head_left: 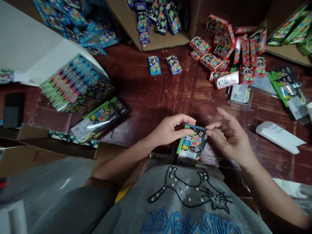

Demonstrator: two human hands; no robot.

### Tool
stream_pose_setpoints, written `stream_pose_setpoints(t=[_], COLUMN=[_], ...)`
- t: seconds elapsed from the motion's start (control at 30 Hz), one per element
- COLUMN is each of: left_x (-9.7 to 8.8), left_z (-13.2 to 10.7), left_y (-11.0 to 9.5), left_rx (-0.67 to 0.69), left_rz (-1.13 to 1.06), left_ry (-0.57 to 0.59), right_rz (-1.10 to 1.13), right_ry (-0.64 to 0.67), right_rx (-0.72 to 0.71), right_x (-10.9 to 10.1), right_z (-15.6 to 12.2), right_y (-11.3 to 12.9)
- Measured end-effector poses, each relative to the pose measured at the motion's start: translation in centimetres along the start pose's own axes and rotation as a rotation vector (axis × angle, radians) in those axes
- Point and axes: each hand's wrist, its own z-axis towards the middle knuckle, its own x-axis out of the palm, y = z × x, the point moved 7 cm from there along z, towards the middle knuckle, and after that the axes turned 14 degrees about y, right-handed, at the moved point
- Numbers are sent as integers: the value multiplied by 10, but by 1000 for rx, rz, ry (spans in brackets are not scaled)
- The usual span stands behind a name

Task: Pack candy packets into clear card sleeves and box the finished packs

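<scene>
A green and black printed pack (192, 144) stands upright at the near edge of the dark wooden table (158, 94), just in front of my body. My left hand (170, 130) curls round its upper left corner, thumb and fingers pinching the top. My right hand (225, 133) touches the upper right corner with thumb and forefinger, the other fingers spread. Both hands hold the same pack between them.
Red small boxes (229, 52) lie heaped at the back right. Two loose boxes (164, 65) lie mid-table before an open cardboard carton (158, 40). A wrapped display pack (75, 86) and a green sleeve (99, 120) lie left; a white folded card (279, 136) lies right.
</scene>
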Motion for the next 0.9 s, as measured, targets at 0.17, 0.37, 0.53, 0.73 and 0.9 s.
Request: stream_pose_setpoints(t=[0.17, 0.37, 0.53, 0.73, 0.9], left_x=[0, 1, -1, -1, 1], left_z=[-6, -18, -27, -31, -33], left_y=[-4, -9, -11, -20, -26], left_rx=[50, 123, 162, 145, 153], left_rz=[49, 59, 91, 223, 261], left_ry=[-13, -4, -40, -97, -122], right_rz=[153, 226, -89, -582, -671], right_ry=[-6, 22, 164, 245, 415], right_rx=[146, 265, 110, -83, -39], right_x=[1, 9, 15, 16, 38], right_z=[9, 9, 0, 14, 44], right_y=[-5, -2, 24, 71, 63])
